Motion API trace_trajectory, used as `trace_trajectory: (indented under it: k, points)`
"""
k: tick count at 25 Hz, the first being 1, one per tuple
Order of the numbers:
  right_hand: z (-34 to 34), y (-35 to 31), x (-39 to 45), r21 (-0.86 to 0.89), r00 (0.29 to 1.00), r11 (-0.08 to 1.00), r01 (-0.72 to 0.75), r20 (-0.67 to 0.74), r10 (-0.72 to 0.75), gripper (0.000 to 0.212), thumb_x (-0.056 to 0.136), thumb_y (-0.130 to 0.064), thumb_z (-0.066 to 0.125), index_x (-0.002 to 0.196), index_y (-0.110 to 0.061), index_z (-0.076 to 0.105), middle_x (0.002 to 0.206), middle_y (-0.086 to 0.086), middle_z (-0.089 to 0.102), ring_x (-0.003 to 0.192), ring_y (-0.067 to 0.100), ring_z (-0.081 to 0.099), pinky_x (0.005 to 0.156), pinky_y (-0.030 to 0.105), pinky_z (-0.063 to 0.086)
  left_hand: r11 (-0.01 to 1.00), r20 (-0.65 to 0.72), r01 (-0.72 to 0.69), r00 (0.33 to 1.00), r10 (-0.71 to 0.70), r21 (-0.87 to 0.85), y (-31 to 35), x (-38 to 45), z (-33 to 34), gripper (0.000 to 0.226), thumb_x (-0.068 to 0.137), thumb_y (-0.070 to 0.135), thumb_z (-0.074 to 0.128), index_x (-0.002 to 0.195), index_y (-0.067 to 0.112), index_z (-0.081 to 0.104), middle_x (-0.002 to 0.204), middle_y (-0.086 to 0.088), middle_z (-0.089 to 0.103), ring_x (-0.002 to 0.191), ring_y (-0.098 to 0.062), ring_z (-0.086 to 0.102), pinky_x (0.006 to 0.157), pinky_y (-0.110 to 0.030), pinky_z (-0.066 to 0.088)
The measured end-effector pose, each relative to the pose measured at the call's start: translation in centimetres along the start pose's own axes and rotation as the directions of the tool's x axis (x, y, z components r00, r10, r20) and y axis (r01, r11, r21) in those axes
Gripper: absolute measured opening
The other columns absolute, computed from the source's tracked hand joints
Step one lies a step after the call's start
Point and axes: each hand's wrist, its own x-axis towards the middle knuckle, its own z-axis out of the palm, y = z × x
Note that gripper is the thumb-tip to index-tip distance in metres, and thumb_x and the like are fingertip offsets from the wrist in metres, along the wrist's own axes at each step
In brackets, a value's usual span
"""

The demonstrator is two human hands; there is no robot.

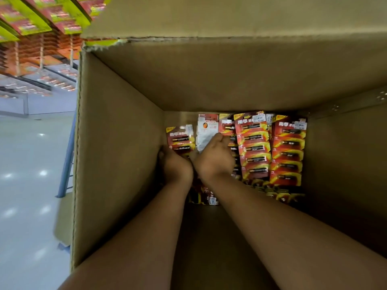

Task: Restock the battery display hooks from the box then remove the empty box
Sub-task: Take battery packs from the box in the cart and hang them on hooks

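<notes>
Both arms reach deep into a tall brown cardboard box [117, 164], top flaps up. At the box bottom lie red-and-yellow blister cards of batteries [287, 151], stacked in overlapping rows along the far wall & toward the right wall; more lie under the forearms near the front.

Left hand [176, 164] is down in the far-left corner of the box bottom, against the left wall, fingers curled round the lower end of a red battery card w/ black cells [180, 137]; its grip looks closed on that card, though fingertips are hidden. Right hand [215, 155] sits just beside it, touching at the wrist, fingers bent & pinching a battery card turned white-back-up [206, 132], which stands tilted against the far wall.

Outside the box, upper left: blurred display hooks hung w/ orange & yellow-green packs [41, 24]. Below that, pale glossy floor [27, 185] & a blue metal post [68, 155] just beside the box's left wall.
</notes>
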Motion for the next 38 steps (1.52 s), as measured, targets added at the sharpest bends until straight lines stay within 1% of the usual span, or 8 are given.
trace_trajectory:
  k: [5,9,15,19,25,30,35,38]
  points:
    - [-2.2,3.0,0.0,0.371,0.998,0.927,0.056,-0.027,-0.049,0.007,0.100,-0.022,0.055,0.098,-0.017,0.059,0.090,0.003,0.063,0.078,0.028,0.064,0.063,0.028,0.037,0.979,0.071,0.042,0.996,-0.057,0.201,0.5,-0.2,0.0,0.088,0.093,0.036,0.075,0.156,-0.001,0.028,0.154,-0.022,0.040,0.138,-0.041,0.047,0.108,-0.052,0.047]
    - [-2.7,5.8,0.6,0.625,0.988,0.765,-0.156,0.110,0.111,0.020,0.105,-0.008,0.046,0.093,-0.019,0.059,0.071,0.003,0.056,0.058,0.019,0.052,0.052,0.025,0.038,0.938,0.069,0.015,0.997,-0.042,0.347,0.6,-0.5,0.1,0.099,0.091,0.043,0.075,0.161,0.002,0.017,0.161,-0.020,0.024,0.142,-0.039,0.037,0.109,-0.056,0.047]
    - [-3.2,5.7,-0.6,0.728,0.966,0.634,-0.260,0.200,0.166,0.018,0.107,-0.005,0.039,0.099,-0.014,0.053,0.076,0.001,0.049,0.059,0.013,0.044,0.047,0.023,0.039,0.986,0.121,0.097,0.989,-0.081,-0.138,-0.2,-0.6,-1.1,0.065,0.089,0.025,0.082,0.142,0.012,0.046,0.132,-0.012,0.066,0.118,-0.037,0.067,0.078,-0.041,0.052]
    - [-6.6,5.0,-3.0,0.786,0.942,0.520,-0.334,0.289,0.169,0.029,0.107,-0.006,0.036,0.098,-0.014,0.063,0.081,0.003,0.063,0.070,0.020,0.061,0.054,0.022,0.046,0.977,0.064,-0.084,0.993,0.098,-0.195,-0.5,-2.9,-4.7,0.031,0.100,0.033,0.068,0.125,0.019,0.059,0.121,-0.005,0.069,0.114,-0.031,0.066,0.085,-0.041,0.051]
    - [-12.3,3.6,-10.6,0.859,0.940,0.384,-0.340,0.300,0.161,0.024,0.109,-0.026,0.046,0.113,-0.028,0.069,0.105,0.004,0.079,0.093,0.023,0.077,0.086,0.047,0.062,0.843,0.125,-0.204,0.945,0.302,-0.499,0.0,-10.3,-15.0,0.008,0.105,0.037,0.059,0.111,0.032,0.058,0.103,0.006,0.071,0.095,-0.014,0.072,0.069,-0.029,0.052]
    - [-19.4,2.0,-18.2,0.940,0.965,0.226,-0.255,0.234,0.117,0.018,0.106,-0.032,0.056,0.120,-0.029,0.067,0.104,0.002,0.080,0.097,0.023,0.078,0.095,0.052,0.059,0.753,0.163,-0.249,0.890,0.425,-0.609,1.5,-16.5,-23.8,0.013,0.104,0.038,0.060,0.116,0.039,0.056,0.103,0.011,0.072,0.090,-0.002,0.071,0.069,-0.021,0.052]
    - [-26.1,0.8,-25.1,0.968,0.999,0.250,-0.025,0.016,0.041,0.017,0.099,-0.028,0.069,0.115,-0.023,0.068,0.101,0.002,0.081,0.088,0.019,0.079,0.072,0.035,0.059,0.679,0.145,-0.286,0.852,0.504,-0.676,3.2,-19.5,-30.9,0.031,0.091,0.058,0.065,0.116,0.039,0.060,0.104,0.006,0.077,0.091,-0.017,0.077,0.079,-0.047,0.063]
    - [-29.2,0.8,-28.2,0.953,0.993,0.284,0.104,-0.117,0.027,0.021,0.099,-0.032,0.068,0.117,-0.019,0.070,0.101,0.003,0.081,0.089,0.021,0.079,0.075,0.040,0.062,0.597,0.109,-0.339,0.801,0.588,-0.727,3.6,-21.5,-34.6,0.032,0.092,0.055,0.066,0.115,0.034,0.067,0.101,0.000,0.080,0.089,-0.025,0.079,0.083,-0.059,0.062]
